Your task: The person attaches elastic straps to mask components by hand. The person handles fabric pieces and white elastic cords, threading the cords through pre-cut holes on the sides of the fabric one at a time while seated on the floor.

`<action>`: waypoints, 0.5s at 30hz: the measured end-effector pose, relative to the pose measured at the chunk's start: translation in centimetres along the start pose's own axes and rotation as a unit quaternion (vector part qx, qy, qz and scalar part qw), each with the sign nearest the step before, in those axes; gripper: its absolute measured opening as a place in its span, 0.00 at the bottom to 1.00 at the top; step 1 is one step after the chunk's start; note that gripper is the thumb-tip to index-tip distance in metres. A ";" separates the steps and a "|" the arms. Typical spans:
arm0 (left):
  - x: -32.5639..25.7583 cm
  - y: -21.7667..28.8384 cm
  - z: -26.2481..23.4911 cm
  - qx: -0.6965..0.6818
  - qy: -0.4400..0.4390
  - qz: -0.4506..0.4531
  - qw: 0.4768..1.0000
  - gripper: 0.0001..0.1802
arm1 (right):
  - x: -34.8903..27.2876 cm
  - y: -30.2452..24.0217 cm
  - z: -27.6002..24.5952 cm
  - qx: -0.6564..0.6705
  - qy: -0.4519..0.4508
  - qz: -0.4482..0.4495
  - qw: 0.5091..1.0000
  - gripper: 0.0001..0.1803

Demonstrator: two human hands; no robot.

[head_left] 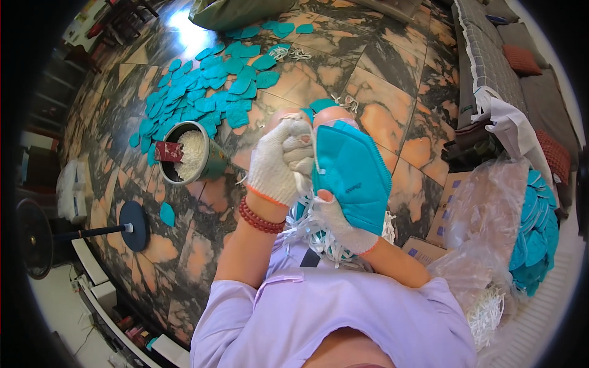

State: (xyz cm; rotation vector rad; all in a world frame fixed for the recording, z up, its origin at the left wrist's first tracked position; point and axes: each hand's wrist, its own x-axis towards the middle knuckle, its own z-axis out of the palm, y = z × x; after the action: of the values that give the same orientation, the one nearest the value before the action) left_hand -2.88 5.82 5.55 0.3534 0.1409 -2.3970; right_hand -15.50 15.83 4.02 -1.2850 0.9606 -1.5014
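Clamping a teal mask (356, 172) just right of centre in my view, the right hand (340, 224) has its thumb (325, 195) on the near face, by the lower left edge; the other fingers are hidden from me behind the mask. The mask stands tilted above that hand, its bulk up and to the right of the thumb. The left hand (279, 161) is at the mask's left edge, fingers curled together into a fist. A white strap (317, 153) runs beside those fingers; I cannot tell whether they grip it. Both hands wear white knit gloves.

Below the mask, loose white straps (319, 242) lie tangled on the lap. I have a heap of teal masks (208, 89) at upper left, a bucket (216, 162) below it, and more masks (535, 230) at far right, beside clear plastic (475, 211).
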 end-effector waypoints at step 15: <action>-0.5 6.4 0.4 -0.279 -0.096 0.036 0.955 0.05 | -3.9 0.5 -4.2 -0.061 0.146 0.206 0.966 0.10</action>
State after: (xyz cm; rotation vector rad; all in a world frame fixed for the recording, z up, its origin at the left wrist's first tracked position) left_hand 1.58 1.25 6.07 -0.1358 0.6849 -2.1866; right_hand -19.37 19.44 1.80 -0.8849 1.4336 -1.3351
